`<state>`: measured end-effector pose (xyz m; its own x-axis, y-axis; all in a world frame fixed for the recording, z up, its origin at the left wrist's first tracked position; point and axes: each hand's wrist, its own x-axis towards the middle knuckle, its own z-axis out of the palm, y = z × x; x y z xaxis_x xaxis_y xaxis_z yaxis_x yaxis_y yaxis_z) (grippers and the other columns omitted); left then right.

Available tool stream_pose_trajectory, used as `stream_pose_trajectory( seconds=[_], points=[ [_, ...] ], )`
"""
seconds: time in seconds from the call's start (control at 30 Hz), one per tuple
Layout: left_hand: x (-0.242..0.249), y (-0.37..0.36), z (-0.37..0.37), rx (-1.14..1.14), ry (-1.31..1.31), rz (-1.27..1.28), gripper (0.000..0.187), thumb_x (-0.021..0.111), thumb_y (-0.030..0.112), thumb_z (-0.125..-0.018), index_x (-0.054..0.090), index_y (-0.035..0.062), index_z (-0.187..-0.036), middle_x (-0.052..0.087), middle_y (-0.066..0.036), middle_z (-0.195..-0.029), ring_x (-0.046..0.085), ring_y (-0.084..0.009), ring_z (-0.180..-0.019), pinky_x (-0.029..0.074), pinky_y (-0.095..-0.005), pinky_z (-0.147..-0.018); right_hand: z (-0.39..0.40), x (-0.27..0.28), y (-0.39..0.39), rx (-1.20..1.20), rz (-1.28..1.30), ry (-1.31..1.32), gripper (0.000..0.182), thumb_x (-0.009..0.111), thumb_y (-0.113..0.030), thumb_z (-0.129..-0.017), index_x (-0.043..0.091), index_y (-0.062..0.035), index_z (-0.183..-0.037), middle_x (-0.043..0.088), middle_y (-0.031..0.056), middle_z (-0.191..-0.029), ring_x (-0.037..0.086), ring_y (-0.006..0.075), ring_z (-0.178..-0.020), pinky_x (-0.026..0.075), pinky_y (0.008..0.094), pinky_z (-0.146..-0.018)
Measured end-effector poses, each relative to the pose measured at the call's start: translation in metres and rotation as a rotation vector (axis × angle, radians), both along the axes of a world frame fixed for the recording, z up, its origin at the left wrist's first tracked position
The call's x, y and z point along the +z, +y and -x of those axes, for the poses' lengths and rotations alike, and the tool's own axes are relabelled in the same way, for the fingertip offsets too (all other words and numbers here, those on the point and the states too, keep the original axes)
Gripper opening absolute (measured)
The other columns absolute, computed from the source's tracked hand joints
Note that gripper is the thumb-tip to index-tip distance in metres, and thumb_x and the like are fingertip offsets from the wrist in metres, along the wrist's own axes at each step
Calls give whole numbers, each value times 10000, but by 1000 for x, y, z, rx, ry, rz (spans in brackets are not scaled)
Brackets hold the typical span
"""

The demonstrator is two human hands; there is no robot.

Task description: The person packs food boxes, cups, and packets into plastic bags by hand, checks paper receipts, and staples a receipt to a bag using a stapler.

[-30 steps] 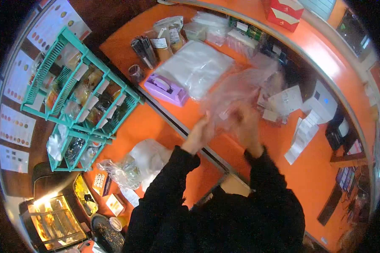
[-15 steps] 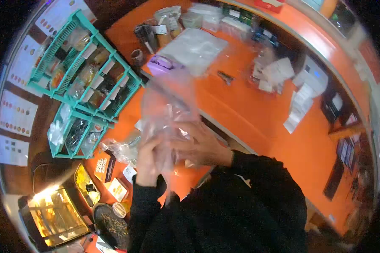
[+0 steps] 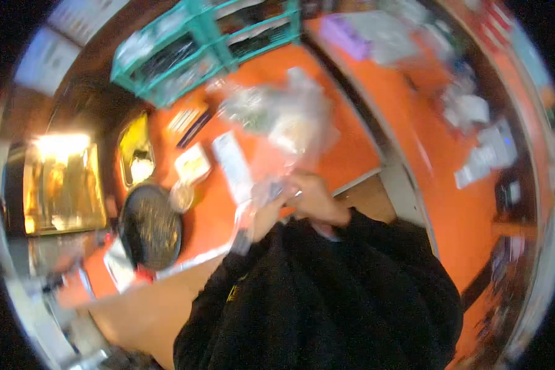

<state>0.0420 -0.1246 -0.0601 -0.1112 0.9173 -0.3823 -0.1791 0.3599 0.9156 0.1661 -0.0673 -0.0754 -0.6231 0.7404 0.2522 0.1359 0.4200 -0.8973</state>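
Note:
Close to my body, over the orange table's front edge, both hands are together on crumpled clear plastic, which looks like a clear plastic bag. My left hand is closed on its left side, with some plastic hanging beside the wrist. My right hand curls in from the right, fingers bent against the same plastic. Motion blur hides the exact fingertips. Just beyond the hands lie clear bags of something pale and a bag with greenish contents. Left of these is a long white packet or paper.
A round dark pan of brown bits stands left, beside a small round tub. Behind are a yellow tray, a lit glass-fronted case and teal crates. A receipt printer sits on the right counter.
My view has swung left and down. The clear bag, held up and spread before my hands earlier, is now lower and bunched between them, nearer my body.

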Motion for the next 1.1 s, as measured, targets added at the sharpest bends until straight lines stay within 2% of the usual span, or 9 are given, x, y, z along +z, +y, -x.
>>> stream_pose_trajectory(
  seconds=[0.1, 0.2, 0.3, 0.43, 0.57, 0.67, 0.73, 0.87, 1.1],
  points=[
    [-6, -23, 31, -225, 735, -122, 172, 587, 98, -751, 530, -2, -879, 546, -124, -781, 563, -197, -722, 453, -320, -608, -18, -11, -4, 104, 792, -99, 179, 628, -101, -708, 559, -20, -852, 531, 34, -743, 533, 175, -710, 442, 297, -641],
    [-109, -63, 68, 102, 885, -264, 149, 570, 71, -752, 529, -10, -869, 539, -161, -738, 560, -195, -713, 439, -313, -587, -29, 70, -18, -181, 1022, 697, 239, 679, -55, -654, 542, -46, -850, 523, 11, -691, 495, 98, -682, 413, 263, -576],
    [-119, -87, 104, 270, 760, -64, 110, 568, 56, -743, 517, -4, -820, 542, -148, -725, 551, -182, -727, 438, -304, -603, -43, 47, -8, 374, 828, 807, 210, 649, -45, -672, 532, -61, -845, 547, 19, -723, 534, 149, -733, 426, 296, -575],
    [-82, -103, 100, 193, -129, -126, 124, 487, 112, -800, 555, 19, -755, 575, -39, -792, 521, -125, -743, 419, -263, -716, 14, -16, 1, -321, -259, -121, 119, 576, -6, -643, 497, -32, -727, 541, 138, -667, 536, 295, -633, 411, 351, -547],
    [-63, -165, 106, -33, -254, -200, 163, 492, 138, -791, 587, 13, -745, 567, -6, -770, 518, -111, -748, 401, -246, -759, -16, -107, 88, -641, -365, -621, 104, 542, -41, -653, 524, -17, -752, 548, 188, -664, 571, 317, -670, 427, 386, -570],
    [-55, -166, 114, -228, -193, -114, 177, 553, 151, -750, 554, 11, -858, 529, -55, -834, 498, -163, -874, 375, -280, -798, -5, -60, 83, -528, -510, -473, 76, 459, -41, -720, 447, 7, -663, 498, 176, -595, 500, 369, -597, 353, 434, -507],
    [-51, -153, 118, 642, 486, -465, 328, 592, 157, -718, 475, 22, -993, 460, -102, -954, 426, -220, -981, 350, -324, -814, 16, -8, 57, -216, -25, -321, 116, 581, -85, -621, 519, -28, -701, 544, 161, -650, 548, 312, -596, 410, 401, -534],
    [-22, -84, 95, 376, 1196, -576, 468, 597, 119, -659, 412, 62, -1085, 407, -146, -1047, 397, -286, -1007, 371, -368, -784, 87, 44, -18, 310, -391, -407, 221, 596, -142, -612, 528, -27, -788, 561, 134, -738, 543, 316, -671, 424, 403, -587],
    [-24, -67, 114, 479, 1400, -343, 165, 533, 4, -630, 508, 70, -779, 500, -85, -794, 532, -300, -631, 425, -379, -524, 58, -18, 37, -346, -876, -596, 236, 563, -121, -667, 526, -19, -877, 567, 133, -754, 552, 306, -699, 434, 400, -623]
  ],
)
